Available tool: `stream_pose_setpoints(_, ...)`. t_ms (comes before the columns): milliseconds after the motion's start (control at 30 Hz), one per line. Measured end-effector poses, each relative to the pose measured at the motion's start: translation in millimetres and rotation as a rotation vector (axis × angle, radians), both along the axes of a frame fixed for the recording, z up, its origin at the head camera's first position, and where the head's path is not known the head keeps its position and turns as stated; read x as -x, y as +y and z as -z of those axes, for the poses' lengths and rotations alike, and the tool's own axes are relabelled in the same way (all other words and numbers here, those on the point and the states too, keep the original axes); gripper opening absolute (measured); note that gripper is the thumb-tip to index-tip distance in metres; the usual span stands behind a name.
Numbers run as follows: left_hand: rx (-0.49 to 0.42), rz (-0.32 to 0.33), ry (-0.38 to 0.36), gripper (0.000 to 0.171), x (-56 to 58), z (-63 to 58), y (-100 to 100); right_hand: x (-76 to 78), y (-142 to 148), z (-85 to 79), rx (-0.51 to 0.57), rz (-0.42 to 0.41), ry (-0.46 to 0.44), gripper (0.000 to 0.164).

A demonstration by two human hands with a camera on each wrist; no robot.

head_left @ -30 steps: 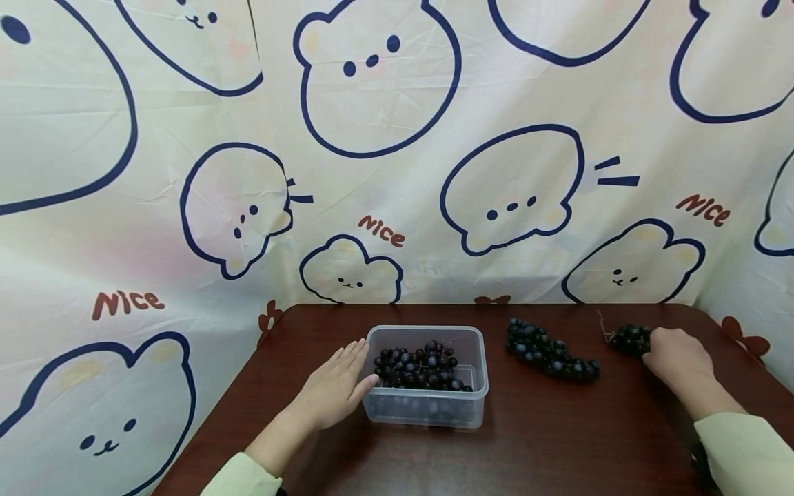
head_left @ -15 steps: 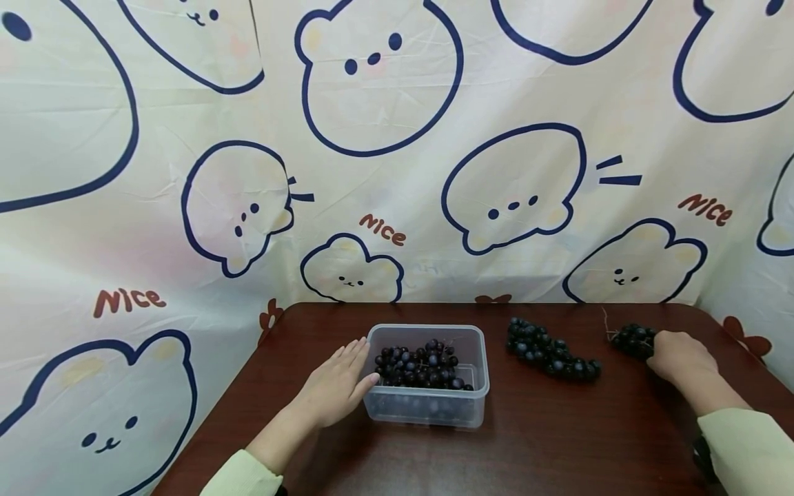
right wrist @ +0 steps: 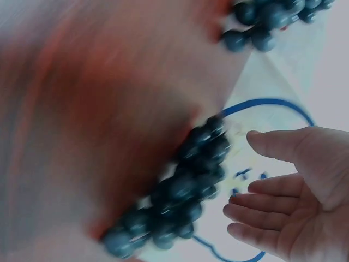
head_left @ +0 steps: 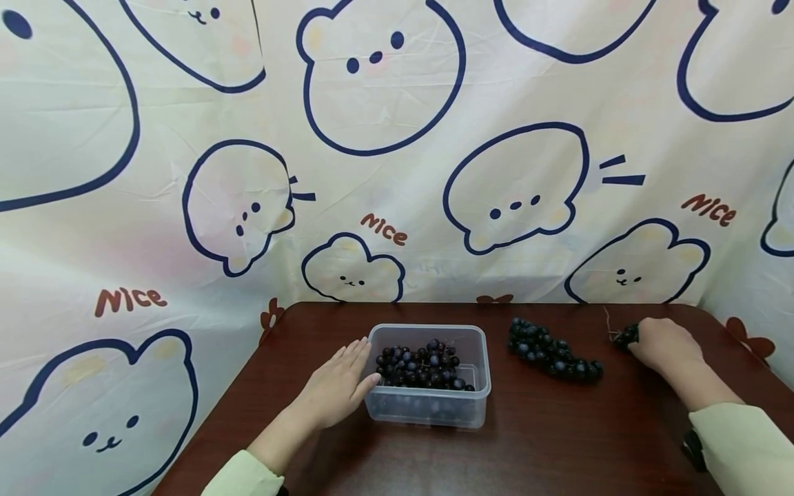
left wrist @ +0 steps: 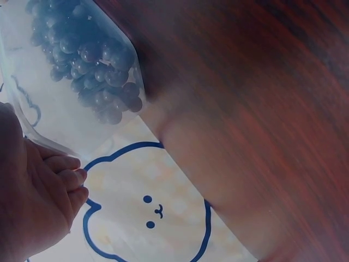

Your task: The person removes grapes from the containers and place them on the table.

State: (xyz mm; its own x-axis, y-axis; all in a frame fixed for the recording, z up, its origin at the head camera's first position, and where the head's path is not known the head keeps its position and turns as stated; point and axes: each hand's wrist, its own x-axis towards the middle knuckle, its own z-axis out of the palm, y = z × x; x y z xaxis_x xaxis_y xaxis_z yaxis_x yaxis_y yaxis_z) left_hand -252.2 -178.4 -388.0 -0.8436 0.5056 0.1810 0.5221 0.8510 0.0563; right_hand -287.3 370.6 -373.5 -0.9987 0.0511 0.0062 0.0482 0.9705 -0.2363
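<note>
A clear plastic box with a bunch of dark grapes inside stands mid-table. Against its left wall my left hand lies flat with straight fingers; the left wrist view also shows that hand beside the box. At the right, my right hand reaches over a small grape bunch, partly hiding it. Seen from the right wrist, the hand has thumb and fingers apart, next to a bunch of grapes, with nothing gripped. Contact with the grapes cannot be made out.
Another long bunch of dark grapes lies between the box and my right hand. All of it sits on a dark brown wooden table. A printed cloth with bear drawings hangs behind the far edge.
My right hand has shifted a little left and away from me, covering more of the small bunch. My left hand and the box hold their places.
</note>
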Motion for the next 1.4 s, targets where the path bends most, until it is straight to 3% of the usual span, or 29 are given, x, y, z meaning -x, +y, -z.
stream_pose_setpoints(200, 0.0, -0.001, 0.0, 0.066, -0.2, 0.4, -0.6, 1.7, -34.1, -12.1, -0.021, -0.077, 0.166, 0.024)
stream_pose_setpoints(300, -0.003, -0.001, -0.004, 0.066, -0.3, 0.9, -0.4, 1.3, -50.9, -17.2, -0.031, -0.13, 0.247, 0.032)
stream_pose_setpoints(467, -0.014, -0.003, -0.007, 0.065, 0.3, 1.6, 0.3, -1.3, -80.5, -26.5, -0.028, -0.205, 0.325, 0.03)
stream_pose_setpoints(700, -0.002, -0.01, -0.011, 0.066, 0.6, 1.8, 0.4, -4.1, -126.5, -39.7, -0.065, -0.304, 0.437, 0.048)
stream_pose_setpoints(1000, 0.006, -0.007, -0.002, 0.066, 1.8, 0.2, 0.3, -5.4, -176.3, -50.5, -0.063, -0.473, 0.627, 0.044)
stream_pose_setpoints(1200, 0.005, -0.014, -0.003, 0.066, 2.7, -0.5, 1.0, -6.1, -208.9, -52.5, -0.019, -0.559, 0.614, 0.041)
stream_pose_setpoints(1400, -0.001, -0.015, -0.017, 0.066, 2.3, 0.7, 1.3, -10.3, -238.9, -48.2, -0.009, -0.614, 0.436, 0.044)
